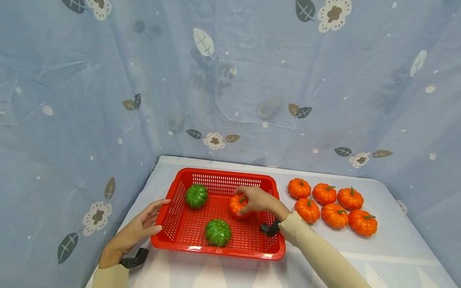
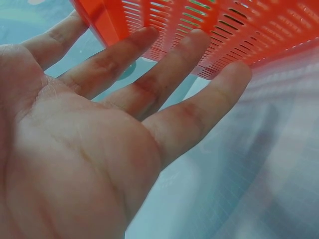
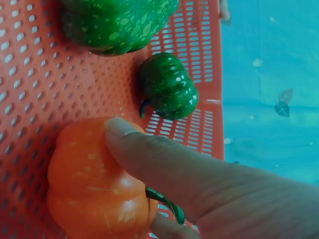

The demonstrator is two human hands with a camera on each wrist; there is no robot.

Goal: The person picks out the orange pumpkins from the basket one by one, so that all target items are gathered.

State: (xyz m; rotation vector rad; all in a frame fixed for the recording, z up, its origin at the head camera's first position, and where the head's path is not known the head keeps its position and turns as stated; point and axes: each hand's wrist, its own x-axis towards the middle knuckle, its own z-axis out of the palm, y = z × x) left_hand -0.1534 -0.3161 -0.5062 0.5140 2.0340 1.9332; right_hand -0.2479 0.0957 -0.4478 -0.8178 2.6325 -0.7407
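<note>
A red plastic basket with slotted walls stands on the table. Inside it, my right hand grips a small orange pumpkin, thumb on one side and fingers curled over the other. Its green stem sticks out beside the thumb. Two green pumpkins share the basket: one near the back left corner, one toward the front. My left hand is at the basket's left side, fingers extended; in the left wrist view the fingertips reach right up to the slotted wall.
Several orange pumpkins sit in two rows on the white-covered table, to the right of the basket. A blue patterned curtain hangs behind and along both sides. Black wrist devices are worn below each hand.
</note>
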